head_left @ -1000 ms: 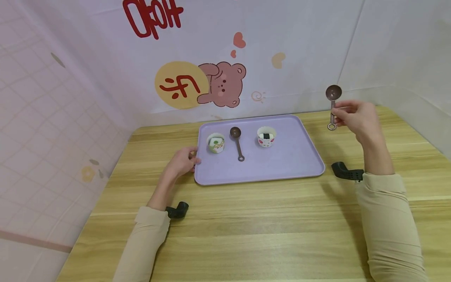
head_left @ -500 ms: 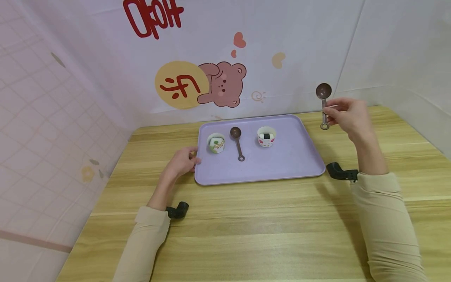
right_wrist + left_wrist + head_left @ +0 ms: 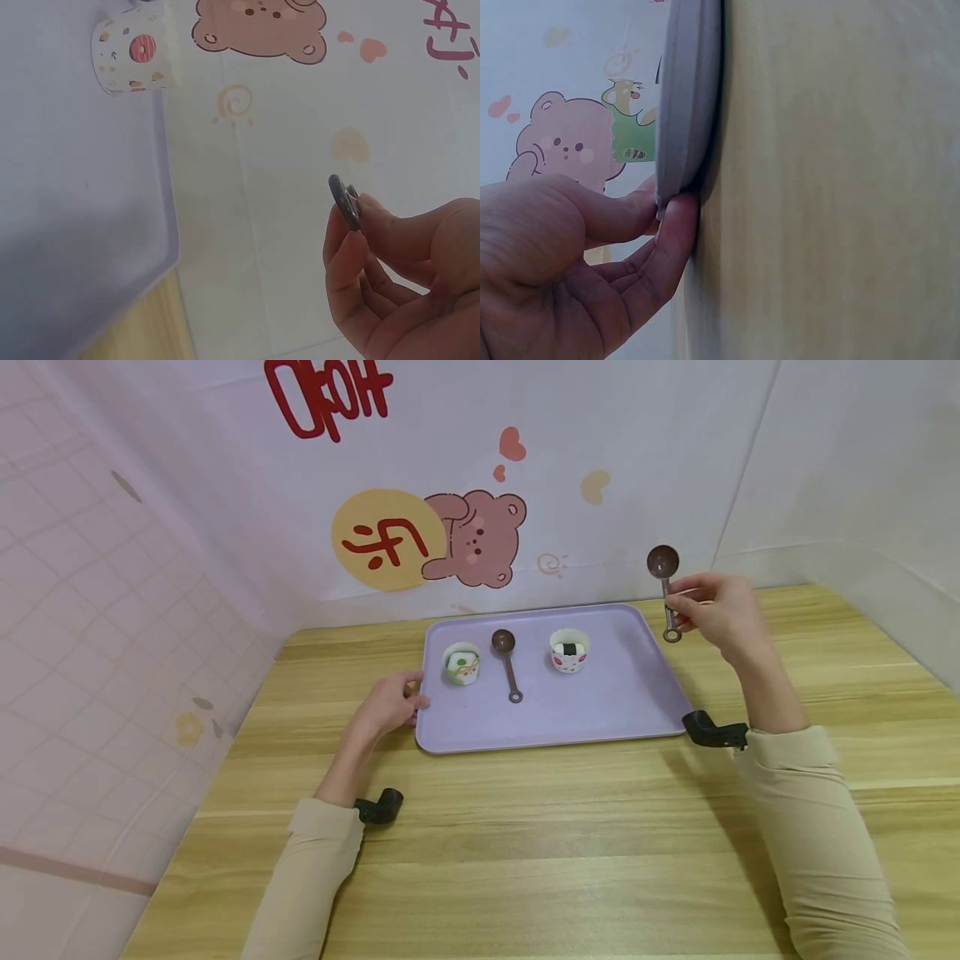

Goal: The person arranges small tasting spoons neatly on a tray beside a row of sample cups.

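With thumb and fingers, my left hand (image 3: 386,703) pinches the left rim of a lilac tray (image 3: 615,697). The left wrist view shows the thumb above the tray edge (image 3: 684,112) and a finger beneath it. My right hand (image 3: 726,612) pinches a brown measuring spoon (image 3: 663,562) by its handle, bowl upward, in the air by the tray's back right corner. Only the spoon's ring end (image 3: 343,202) shows clearly in the right wrist view. Another brown measuring spoon (image 3: 510,672) lies on the tray between two paper cups.
The left paper cup (image 3: 461,665) holds a white and green item. In the right cup (image 3: 567,653) sits a white piece with a black band. A printed cloth (image 3: 637,443) hangs behind the wooden table (image 3: 525,843), and more cloth stands at both sides.
My right hand has moved left with the measuring spoon, nearer the tray's back right corner, and the spoon tilts slightly. The left hand and tray stay in place.
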A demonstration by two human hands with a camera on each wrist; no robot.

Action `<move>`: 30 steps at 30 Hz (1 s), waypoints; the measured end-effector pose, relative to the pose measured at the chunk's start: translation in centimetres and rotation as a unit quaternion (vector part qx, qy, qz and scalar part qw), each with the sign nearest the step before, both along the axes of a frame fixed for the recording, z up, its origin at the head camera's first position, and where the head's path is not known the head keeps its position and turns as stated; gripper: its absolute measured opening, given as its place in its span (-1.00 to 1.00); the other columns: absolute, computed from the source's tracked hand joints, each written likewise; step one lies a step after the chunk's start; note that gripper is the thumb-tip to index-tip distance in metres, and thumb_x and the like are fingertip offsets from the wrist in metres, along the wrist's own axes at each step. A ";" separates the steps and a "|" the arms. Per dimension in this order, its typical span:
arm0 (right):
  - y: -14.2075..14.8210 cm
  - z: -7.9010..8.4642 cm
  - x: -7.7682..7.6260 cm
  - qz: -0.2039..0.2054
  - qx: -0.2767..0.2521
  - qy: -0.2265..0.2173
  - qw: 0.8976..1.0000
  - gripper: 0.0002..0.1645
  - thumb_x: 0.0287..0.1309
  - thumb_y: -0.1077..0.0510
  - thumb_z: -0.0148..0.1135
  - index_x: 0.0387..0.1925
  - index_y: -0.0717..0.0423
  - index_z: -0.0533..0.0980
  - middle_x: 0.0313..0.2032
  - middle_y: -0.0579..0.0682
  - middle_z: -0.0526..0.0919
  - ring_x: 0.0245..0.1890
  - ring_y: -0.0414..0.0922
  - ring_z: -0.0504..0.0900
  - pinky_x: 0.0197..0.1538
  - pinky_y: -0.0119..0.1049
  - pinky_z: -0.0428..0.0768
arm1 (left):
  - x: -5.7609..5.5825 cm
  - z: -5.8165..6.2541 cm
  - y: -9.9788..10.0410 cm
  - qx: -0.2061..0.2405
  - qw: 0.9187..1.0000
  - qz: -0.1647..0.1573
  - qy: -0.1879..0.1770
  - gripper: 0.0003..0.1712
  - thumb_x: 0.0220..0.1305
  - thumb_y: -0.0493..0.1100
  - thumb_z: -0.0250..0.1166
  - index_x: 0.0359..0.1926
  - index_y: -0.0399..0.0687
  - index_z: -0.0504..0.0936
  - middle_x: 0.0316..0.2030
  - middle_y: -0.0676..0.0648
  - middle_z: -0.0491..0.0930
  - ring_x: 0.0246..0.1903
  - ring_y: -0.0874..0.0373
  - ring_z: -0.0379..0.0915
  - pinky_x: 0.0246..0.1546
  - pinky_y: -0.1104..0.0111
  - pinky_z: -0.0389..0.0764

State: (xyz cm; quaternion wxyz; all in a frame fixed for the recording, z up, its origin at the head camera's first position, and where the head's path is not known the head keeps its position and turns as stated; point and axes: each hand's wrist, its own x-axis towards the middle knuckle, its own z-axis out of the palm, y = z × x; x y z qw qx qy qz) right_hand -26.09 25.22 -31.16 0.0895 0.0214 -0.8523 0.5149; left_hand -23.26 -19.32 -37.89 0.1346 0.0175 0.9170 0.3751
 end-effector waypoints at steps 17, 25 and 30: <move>-1.5 -1.5 -0.7 0.014 0.019 0.006 1.000 -0.70 0.33 0.29 0.28 -0.02 0.48 0.55 -0.42 -0.16 0.64 -0.62 -0.35 0.58 -0.45 -0.45 0.63 | -0.3 -0.1 -0.1 -0.011 1.000 -0.012 0.014 -0.35 0.45 -0.31 0.21 0.49 -0.29 0.27 -0.17 -0.28 0.62 -0.44 0.08 0.57 -0.37 0.36 0.63; -2.3 -2.2 -1.0 0.025 0.007 -0.006 1.000 -0.71 0.32 0.33 0.27 -0.05 0.54 0.53 -0.42 -0.07 0.62 -0.61 -0.34 0.57 -0.43 -0.42 0.65 | -0.3 -0.1 -0.2 -0.002 1.000 -0.008 0.006 -0.35 0.46 -0.32 0.21 0.50 -0.28 0.25 -0.15 -0.28 0.61 -0.40 0.07 0.56 -0.35 0.35 0.64; -2.6 -2.8 -1.3 0.032 0.007 -0.016 0.999 -0.71 0.32 0.34 0.27 -0.07 0.56 0.52 -0.46 -0.08 0.62 -0.62 -0.34 0.57 -0.45 -0.42 0.64 | -0.4 0.0 -0.2 0.001 1.000 -0.007 0.004 -0.35 0.46 -0.32 0.20 0.49 -0.29 0.25 -0.16 -0.28 0.60 -0.41 0.07 0.56 -0.36 0.35 0.64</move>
